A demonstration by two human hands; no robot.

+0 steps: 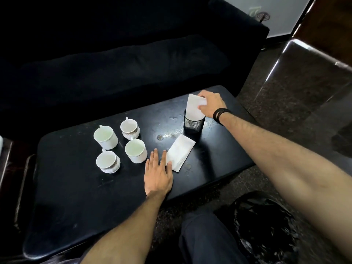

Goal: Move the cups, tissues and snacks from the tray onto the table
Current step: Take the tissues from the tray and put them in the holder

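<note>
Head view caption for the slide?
Right hand holds tissue in mesh holder; left hand touches tissue stack.

Dark sofa (114,60) behind; black bag (266,225) on floor.

Dim rm, overhead glare on table (171,134); wide-angle warp at edges, sofa (114,63) near-black.

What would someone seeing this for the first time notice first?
Probably the four white cups clustered left of centre on the black table. Next, the right hand pinching a white tissue standing in a black mesh holder at the far right, while the left hand rests flat beside a tissue stack.
</note>
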